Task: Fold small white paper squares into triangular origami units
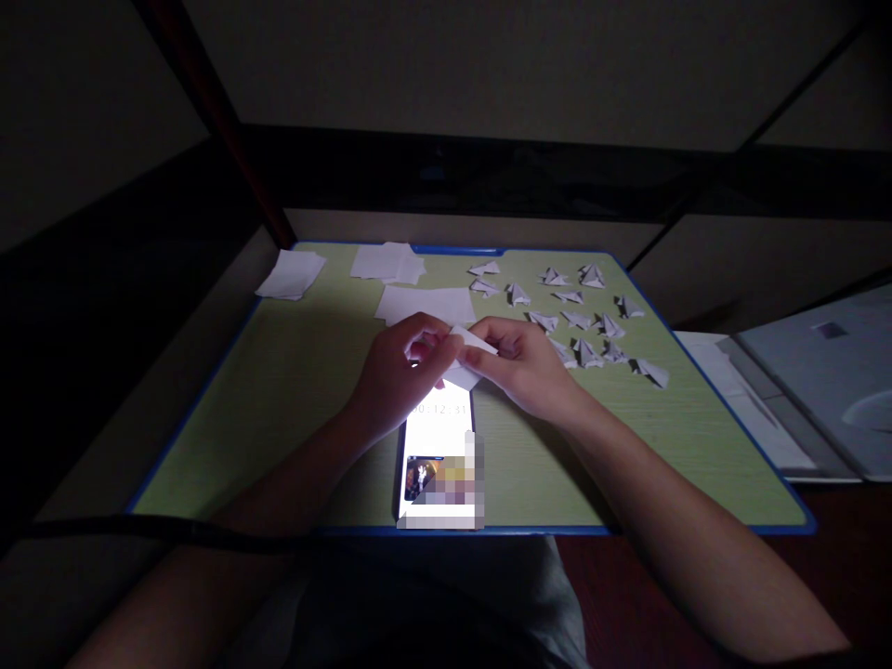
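Observation:
A small white piece of folded paper (475,342) is held between both hands above the middle of the green table. My left hand (411,364) pinches its left side with thumb and fingers. On the other side, my right hand (524,364) is closed on the right part, thumb on top. Part of the paper hides behind the fingers. Below the hands lies a lit phone (438,432) with a timer on its screen. Just beyond them rests a stack of white paper sheets (425,304).
Several small folded paper shapes (587,351) spread over the right back of the blue-edged table (293,418). More white sheets (291,274) lie at the back left, and another pile (386,263) at the back middle. A dark cable (174,531) crosses the front left.

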Demonstrator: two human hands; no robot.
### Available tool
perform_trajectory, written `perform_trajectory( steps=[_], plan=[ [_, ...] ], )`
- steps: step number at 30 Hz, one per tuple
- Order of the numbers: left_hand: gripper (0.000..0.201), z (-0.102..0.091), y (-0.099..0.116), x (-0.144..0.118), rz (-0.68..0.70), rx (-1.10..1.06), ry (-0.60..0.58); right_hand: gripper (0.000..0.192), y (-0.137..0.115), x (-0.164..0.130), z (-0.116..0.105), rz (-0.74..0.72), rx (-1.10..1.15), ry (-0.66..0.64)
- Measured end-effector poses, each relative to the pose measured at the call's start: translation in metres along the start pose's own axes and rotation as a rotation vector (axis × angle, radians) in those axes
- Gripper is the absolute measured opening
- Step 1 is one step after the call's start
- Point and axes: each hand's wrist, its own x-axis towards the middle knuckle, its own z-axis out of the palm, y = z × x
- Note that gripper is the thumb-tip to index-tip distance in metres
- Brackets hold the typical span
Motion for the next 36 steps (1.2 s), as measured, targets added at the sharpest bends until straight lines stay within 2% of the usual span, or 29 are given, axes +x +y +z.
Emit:
perform_trajectory(
  steps=[11,19,36],
  plan=[
    [0.012,-0.0001,0.0006,0.0005,-0.037,0.008,0.031,0.032,-0.0005,-0.001,0.0013,0.05,0.011,-0.008],
    [0.01,0.0003,0.0014,0.0004,-0.044,-0.028,0.022,0.026,0.0018,-0.0007,-0.0007,-0.011,-0.01,0.011],
    [0.008,-0.0001,0.0006,0.0008,-0.046,-0.056,0.001,0.037,-0.0003,0.0,-0.0006,-0.015,0.095,0.048]
  ],
)
